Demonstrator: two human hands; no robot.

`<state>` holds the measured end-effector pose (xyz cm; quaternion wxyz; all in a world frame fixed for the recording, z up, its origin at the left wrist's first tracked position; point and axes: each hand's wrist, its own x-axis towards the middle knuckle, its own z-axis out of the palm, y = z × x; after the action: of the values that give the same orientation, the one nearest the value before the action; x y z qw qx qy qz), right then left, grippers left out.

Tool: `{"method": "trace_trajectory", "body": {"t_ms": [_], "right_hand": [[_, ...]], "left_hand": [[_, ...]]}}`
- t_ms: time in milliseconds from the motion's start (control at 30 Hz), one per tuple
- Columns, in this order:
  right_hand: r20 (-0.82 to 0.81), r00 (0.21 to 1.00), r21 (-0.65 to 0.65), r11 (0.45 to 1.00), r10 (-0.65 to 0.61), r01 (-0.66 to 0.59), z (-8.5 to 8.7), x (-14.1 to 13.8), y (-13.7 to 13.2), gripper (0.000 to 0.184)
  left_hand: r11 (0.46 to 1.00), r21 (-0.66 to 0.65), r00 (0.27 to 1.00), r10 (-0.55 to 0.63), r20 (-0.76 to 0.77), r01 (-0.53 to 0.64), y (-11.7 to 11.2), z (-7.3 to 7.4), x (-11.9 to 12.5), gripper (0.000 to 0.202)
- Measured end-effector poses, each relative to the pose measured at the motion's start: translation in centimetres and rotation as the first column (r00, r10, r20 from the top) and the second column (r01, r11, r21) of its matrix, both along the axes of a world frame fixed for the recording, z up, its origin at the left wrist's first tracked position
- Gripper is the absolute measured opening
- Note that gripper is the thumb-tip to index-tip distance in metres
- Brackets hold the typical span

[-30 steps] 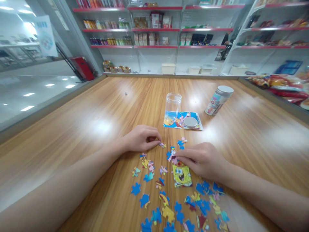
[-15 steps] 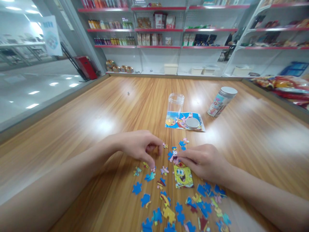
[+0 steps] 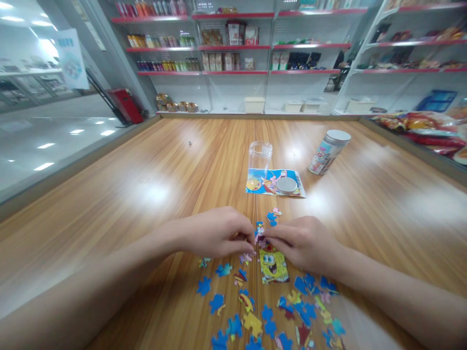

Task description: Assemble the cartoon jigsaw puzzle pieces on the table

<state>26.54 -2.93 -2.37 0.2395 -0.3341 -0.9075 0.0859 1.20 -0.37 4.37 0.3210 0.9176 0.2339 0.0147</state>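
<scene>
My left hand (image 3: 219,233) rests on the wooden table (image 3: 146,194), fingers curled and pinched on a small puzzle piece at the top of an assembled yellow cartoon patch (image 3: 273,265). My right hand (image 3: 302,240) meets it from the right, fingertips pressed on the pink and blue pieces (image 3: 260,233) joined above that patch. Several loose blue, yellow and pink puzzle pieces (image 3: 251,311) lie scattered in front of both hands. Two more small pieces (image 3: 273,215) sit just beyond my fingers.
Farther back stand an empty clear jar (image 3: 260,156), a picture sheet (image 3: 262,181) with a round silver lid (image 3: 286,185) on it, and a lidded printed jar (image 3: 328,151). Snack bags (image 3: 423,127) line the right edge. Shop shelves (image 3: 237,48) fill the background.
My left hand has come back and rightward from the pieces farther out until its fingertips meet my right hand at the joined patch. My right hand has barely moved.
</scene>
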Motion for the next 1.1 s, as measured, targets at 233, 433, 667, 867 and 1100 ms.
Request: {"method": "trace_trajectory", "body": {"t_ms": [233, 433, 667, 867, 1100], "right_hand": [[0.028, 1.000, -0.004, 1.000, 0.006, -0.005, 0.1, 0.0, 0.0, 0.018], [0.018, 1.000, 0.018, 1.000, 0.006, -0.006, 0.1, -0.1, 0.0, 0.019], [0.046, 0.999, -0.013, 1.000, 0.007, -0.006, 0.2, -0.2, -0.1, 0.021], [0.050, 0.999, 0.001, 1.000, 0.010, -0.010, 0.1, -0.1, 0.0, 0.023], [0.019, 0.999, 0.009, 0.999, 0.033, -0.033, 0.0, -0.2, 0.1, 0.019]], "left_hand": [[0.958, 0.237, 0.954, 0.215, -0.207, -0.164, -0.2, -0.7, 0.2, 0.039], [0.969, 0.214, 0.931, 0.185, -0.314, -0.121, 0.0, 0.2, -0.7, 0.035], [0.953, 0.291, 0.988, 0.117, -0.100, -0.083, -0.6, -1.4, 0.7, 0.019], [0.964, 0.263, 0.990, 0.076, -0.123, -0.041, -0.7, -1.3, 0.5, 0.013], [0.971, 0.236, 0.980, 0.076, -0.184, -0.031, -0.9, -0.3, 0.4, 0.008]]}}
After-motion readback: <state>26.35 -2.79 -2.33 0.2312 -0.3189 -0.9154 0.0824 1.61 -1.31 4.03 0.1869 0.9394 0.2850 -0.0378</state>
